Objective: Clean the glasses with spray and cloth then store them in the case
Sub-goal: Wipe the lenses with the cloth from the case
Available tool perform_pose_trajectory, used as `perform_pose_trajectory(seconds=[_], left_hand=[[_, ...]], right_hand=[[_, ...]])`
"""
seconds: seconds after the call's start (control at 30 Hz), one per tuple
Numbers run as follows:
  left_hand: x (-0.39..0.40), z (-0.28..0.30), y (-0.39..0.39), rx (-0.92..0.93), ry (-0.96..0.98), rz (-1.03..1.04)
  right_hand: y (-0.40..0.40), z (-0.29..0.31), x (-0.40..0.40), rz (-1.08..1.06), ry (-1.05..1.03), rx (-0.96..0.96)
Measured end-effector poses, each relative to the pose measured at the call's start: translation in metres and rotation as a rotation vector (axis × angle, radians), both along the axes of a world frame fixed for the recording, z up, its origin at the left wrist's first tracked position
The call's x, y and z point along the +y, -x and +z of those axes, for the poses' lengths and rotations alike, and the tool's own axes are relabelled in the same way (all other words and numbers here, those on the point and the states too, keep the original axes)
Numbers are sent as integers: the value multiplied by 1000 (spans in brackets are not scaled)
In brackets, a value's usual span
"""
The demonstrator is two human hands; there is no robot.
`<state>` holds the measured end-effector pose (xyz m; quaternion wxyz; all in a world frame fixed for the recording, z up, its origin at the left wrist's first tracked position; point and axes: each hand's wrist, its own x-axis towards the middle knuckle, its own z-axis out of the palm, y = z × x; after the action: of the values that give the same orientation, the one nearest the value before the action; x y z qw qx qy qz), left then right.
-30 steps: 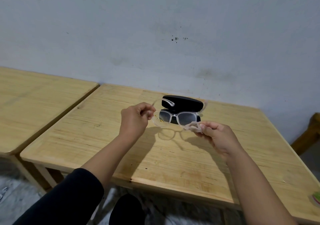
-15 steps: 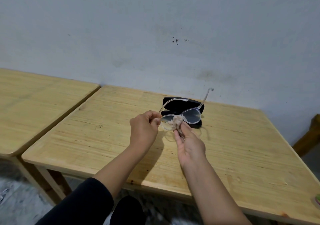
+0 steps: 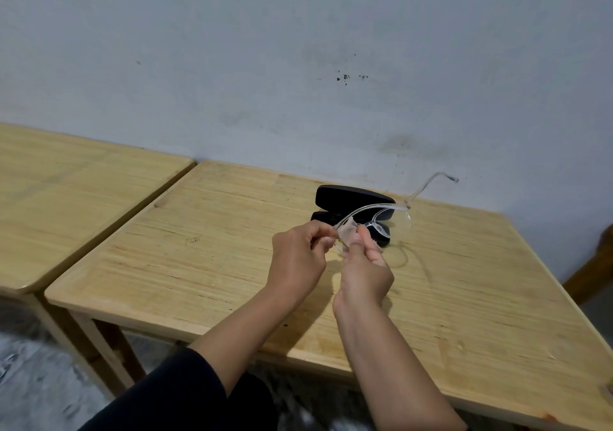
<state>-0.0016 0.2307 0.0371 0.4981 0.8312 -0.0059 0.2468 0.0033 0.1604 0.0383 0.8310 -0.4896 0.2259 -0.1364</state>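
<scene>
The wooden desk (image 3: 205, 258) carries the black case (image 3: 345, 198) near its far edge, lid open, and what sits inside it cannot be made out from here. In front of the case and above the desk, both hands hold up the clear-framed glasses (image 3: 391, 218). The left hand (image 3: 298, 258) has its grip closed, pinching the frame's near end. The right hand (image 3: 365, 264) pinches a small pale cloth (image 3: 348, 233) against the near lens, thumb on top.
</scene>
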Motion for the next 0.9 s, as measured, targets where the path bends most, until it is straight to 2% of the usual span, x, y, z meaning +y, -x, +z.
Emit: perform_pose_trajectory(seconds=[0.2,0.4,0.57,0.9], left_hand=[[2,6,-4,-48,-23,-38],[8,8,-7,6,-37,-41],[13,11,-8,25,-72,-29],[14,12,-10,67,-44,-17]], right_hand=[[2,2,-9,112,125,-91],[-1,5,-22,274,243,-125],[-1,4,-27,335,426,-182],[1,4,-29,359,445,-199]])
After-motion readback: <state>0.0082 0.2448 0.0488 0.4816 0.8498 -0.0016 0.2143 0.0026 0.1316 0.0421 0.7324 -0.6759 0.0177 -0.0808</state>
